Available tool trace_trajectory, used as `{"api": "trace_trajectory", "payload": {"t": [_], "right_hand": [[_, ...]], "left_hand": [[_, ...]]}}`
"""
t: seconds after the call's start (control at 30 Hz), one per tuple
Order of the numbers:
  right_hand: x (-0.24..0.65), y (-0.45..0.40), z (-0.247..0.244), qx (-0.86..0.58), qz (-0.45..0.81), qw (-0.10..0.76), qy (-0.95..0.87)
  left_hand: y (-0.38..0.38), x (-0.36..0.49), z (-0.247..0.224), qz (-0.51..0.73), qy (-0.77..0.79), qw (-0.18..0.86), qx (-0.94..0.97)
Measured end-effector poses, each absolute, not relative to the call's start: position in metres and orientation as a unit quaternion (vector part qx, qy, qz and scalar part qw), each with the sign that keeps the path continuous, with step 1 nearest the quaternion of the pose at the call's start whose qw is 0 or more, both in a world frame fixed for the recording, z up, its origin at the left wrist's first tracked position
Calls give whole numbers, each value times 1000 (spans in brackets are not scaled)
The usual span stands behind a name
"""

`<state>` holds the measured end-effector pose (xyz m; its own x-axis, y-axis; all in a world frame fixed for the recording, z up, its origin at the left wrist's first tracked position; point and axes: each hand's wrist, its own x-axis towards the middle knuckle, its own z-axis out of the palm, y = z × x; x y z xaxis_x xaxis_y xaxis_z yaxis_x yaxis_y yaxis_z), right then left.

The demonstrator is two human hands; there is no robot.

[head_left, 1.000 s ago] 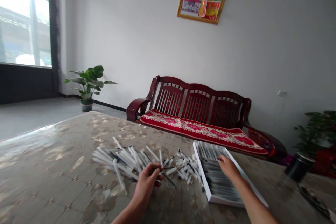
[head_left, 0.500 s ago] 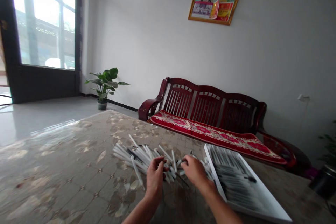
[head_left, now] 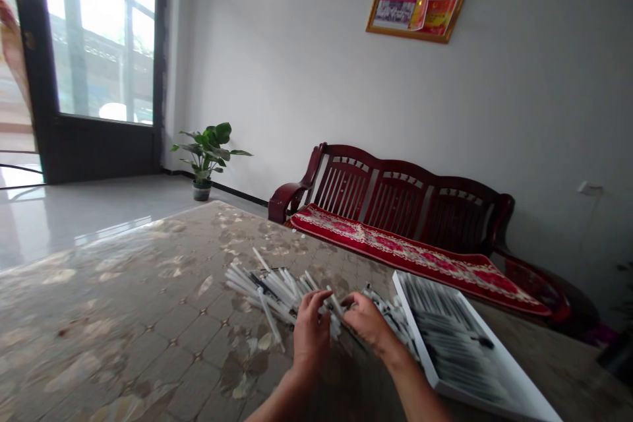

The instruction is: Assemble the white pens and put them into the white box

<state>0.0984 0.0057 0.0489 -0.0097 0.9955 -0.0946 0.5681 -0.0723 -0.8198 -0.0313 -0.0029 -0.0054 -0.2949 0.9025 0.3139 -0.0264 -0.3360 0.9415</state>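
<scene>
Two bare hands low over the tabletop (head_left: 123, 316), left hand (head_left: 310, 336) and right hand (head_left: 366, 323) just beside each other at one loose heap of white plastic tubes (head_left: 267, 289), too tangled for an exact count, dozens at least! Left fingers (head_left: 311, 300) curled in a narrow grip at the heap's near right side, right fingers (head_left: 351, 300) curled narrow too, tips down among the tubes; whether either hand pinches a tube, impossible to tell from here. Heap sitting toward the tabletop's far edge, long axes every which way, many slanting from far left to near right. One long tube (head_left: 270, 320) angled toward the near edge, just beside the left hand. To the right, one white tray (head_left: 415, 326), dark-marked tubes packed side by side in rows, its left rim near the right hand. Past the far edge, one dark red wooden bench (head_left: 410, 208) with one red patterned cushion (head_left: 410, 254), one potted plant (head_left: 205, 155) off to the left, one framed picture (head_left: 420, 1) up on the wall
</scene>
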Motion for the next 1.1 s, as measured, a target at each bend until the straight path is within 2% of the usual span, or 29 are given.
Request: {"api": "trace_trajectory", "payload": {"t": [0.1, 0.2, 0.27, 0.33, 0.4, 0.47, 0.6, 0.77, 0.83, 0.9, 1.03, 1.1], "right_hand": [[102, -17, 62, -554, 508, 336, -567], [108, -27, 63, -532, 531, 342, -564], [114, -24, 55, -578, 455, 343, -584], [121, -17, 42, -644, 307, 315, -626], [124, -12, 30, -679, 166, 243, -672], [122, -10, 24, -684, 84, 157, -707], [105, -13, 29, -681, 9, 36, -731], [97, -13, 36, -670, 10, -7, -742], [105, -12, 33, -685, 13, 30, -727], [116, -12, 29, -701, 35, 121, -702], [127, -13, 18, -651, 234, 430, -580], [124, -14, 13, -590, 313, 554, -497]], "left_hand": [[-8, -30, -3, 628, 444, 342, 539], [-9, -30, -4, 604, 427, 344, 578], [-8, -30, -4, 621, 436, 347, 552], [-5, -29, -4, 642, 454, 369, 495], [-2, -29, -3, 653, 457, 411, 443], [0, -29, -2, 654, 448, 456, 405], [2, -28, -1, 657, 435, 507, 348], [4, -27, -6, 663, 418, 562, 265], [5, -26, -6, 659, 408, 593, 216], [5, -25, -4, 654, 397, 621, 172], [3, -22, -1, 642, 376, 657, 124], [1, -21, 0, 636, 372, 667, 109]]}}
